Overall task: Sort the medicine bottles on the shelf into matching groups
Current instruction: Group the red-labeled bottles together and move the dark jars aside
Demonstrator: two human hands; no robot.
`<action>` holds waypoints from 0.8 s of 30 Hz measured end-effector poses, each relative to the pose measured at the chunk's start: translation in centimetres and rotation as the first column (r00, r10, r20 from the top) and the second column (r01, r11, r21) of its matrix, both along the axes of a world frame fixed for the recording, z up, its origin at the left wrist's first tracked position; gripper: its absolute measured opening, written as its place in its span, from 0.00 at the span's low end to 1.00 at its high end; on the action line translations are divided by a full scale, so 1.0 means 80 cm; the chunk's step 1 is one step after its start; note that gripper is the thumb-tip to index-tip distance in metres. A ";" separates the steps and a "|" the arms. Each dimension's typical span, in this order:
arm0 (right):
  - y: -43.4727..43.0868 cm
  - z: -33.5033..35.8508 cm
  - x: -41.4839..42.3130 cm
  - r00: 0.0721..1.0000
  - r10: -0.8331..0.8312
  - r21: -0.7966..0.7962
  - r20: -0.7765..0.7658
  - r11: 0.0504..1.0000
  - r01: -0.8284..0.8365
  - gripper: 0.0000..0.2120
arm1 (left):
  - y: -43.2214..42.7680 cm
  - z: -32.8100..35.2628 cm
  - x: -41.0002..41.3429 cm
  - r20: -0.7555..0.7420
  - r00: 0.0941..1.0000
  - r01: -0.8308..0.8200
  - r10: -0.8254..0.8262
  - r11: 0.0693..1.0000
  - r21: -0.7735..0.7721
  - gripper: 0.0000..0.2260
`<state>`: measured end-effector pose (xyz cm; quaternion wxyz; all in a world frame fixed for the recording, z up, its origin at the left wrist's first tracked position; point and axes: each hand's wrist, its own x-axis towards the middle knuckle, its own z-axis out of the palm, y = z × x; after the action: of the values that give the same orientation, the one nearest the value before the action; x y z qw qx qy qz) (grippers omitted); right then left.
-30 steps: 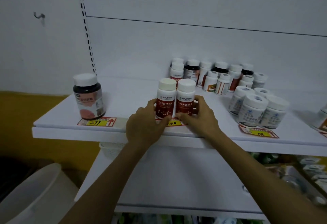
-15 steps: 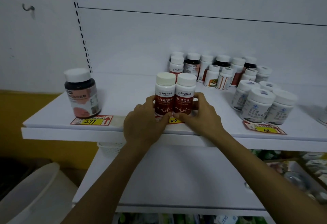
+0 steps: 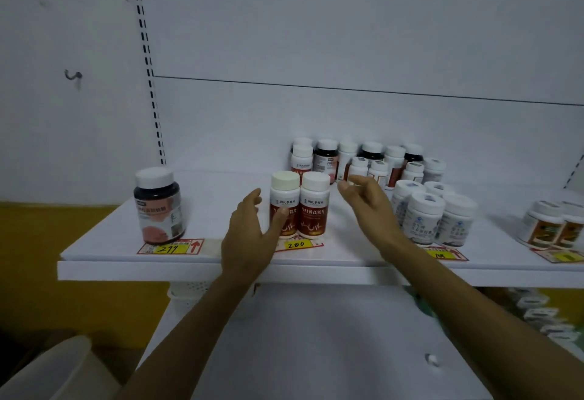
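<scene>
red bottles (image 3: 313,216): likely light, rigid, slick plastic; tippy, so grip mid-body.
left hand (image 3: 249,235): spread, thumb against bottles.
right hand (image 3: 369,200): loose, empty.

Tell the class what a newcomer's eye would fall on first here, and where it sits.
The pair of tall white-capped bottles with dark red labels stands at the front middle of the white shelf, between the open left hand and right hand. A lone dark jar with a white lid and pink label sits at the shelf's left front.
</scene>
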<state>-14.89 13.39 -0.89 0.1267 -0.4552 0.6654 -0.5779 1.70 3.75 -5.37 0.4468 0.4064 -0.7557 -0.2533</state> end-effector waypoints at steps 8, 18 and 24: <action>-0.102 0.102 -0.058 0.914 -0.025 0.149 -0.404 0.984 0.093 0.14 | -0.033 0.105 -0.021 -0.026 0.997 0.065 -0.069 0.989 -0.130 0.22; -0.226 0.105 -0.089 0.595 0.205 0.434 -0.777 0.860 0.270 0.26 | -0.084 0.133 -0.036 0.046 0.996 0.081 -0.075 0.989 -0.127 0.17; -0.254 0.092 -0.087 0.524 0.227 0.416 -0.821 0.867 0.276 0.24 | -0.110 0.137 -0.052 -0.088 0.990 0.106 -0.112 0.992 -0.065 0.14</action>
<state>-21.82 -6.96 6.43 -0.1099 -0.6189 0.7725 -0.0904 -2.50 -5.07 5.61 0.4786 0.3388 -0.7627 -0.2729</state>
